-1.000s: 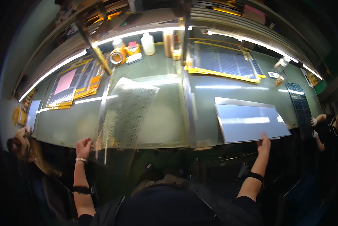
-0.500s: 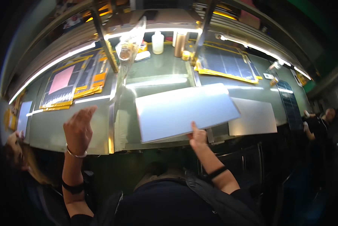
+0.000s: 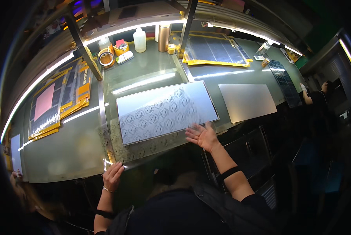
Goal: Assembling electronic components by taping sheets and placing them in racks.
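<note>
A pale blue-white rectangular sheet lies on the workbench before me. Over its left and middle part spreads a clear film with a dark dotted and curved-line pattern, which runs past the sheet's near edge onto the bench. My left hand is at the bench's front edge, its fingers closed at the film's near left corner. Beside the sheet's near right edge, my right hand is open with fingers spread and holds nothing. Whether its fingertips touch the film is hard to tell.
A bare metallic plate lies right of the sheet. Yellow-edged panels are stacked left and back right. A white bottle, copper flask and tape roll stand behind. Other people's hands show at both sides.
The pale sheet has gone from my right hand onto the bench. The clear film, earlier raised at the back left, now lies over it. My left hand has come down and nearer; my right hand has opened.
</note>
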The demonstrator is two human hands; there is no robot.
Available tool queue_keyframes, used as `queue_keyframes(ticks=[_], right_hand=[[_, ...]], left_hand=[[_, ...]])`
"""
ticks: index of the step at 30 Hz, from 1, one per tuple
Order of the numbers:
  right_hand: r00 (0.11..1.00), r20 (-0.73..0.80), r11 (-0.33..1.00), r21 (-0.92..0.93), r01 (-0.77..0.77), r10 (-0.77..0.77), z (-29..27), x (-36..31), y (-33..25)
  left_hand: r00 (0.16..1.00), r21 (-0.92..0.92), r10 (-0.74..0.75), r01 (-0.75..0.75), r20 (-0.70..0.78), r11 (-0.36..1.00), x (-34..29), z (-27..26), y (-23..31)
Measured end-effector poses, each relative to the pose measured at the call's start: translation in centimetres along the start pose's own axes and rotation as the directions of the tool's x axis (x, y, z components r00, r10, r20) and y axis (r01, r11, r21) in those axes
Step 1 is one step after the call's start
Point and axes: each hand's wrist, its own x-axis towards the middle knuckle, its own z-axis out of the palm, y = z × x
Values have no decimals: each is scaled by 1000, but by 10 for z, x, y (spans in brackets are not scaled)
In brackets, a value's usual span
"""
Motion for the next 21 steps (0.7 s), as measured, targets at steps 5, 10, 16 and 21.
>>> queue_keyframes(ticks=[5, 10, 16, 21], right_hand=[[999, 20, 998, -59, 35, -34, -21, -6, -23], [999, -11, 955, -294, 38, -43, -16, 6, -27], [990, -97, 828, -560, 30, -102, -25, 15, -29], [961, 56, 181, -978, 108, -272, -17, 17, -45]], left_hand=[[972, -50, -181, 191, 150, 980, -3, -7, 21], [370, -88, -903, 914, -218, 395, -70, 5, 2], [-113, -536, -812, 698, 573, -475, -35, -11, -8], [279, -469, -887, 880, 369, 82, 23, -38, -46]])
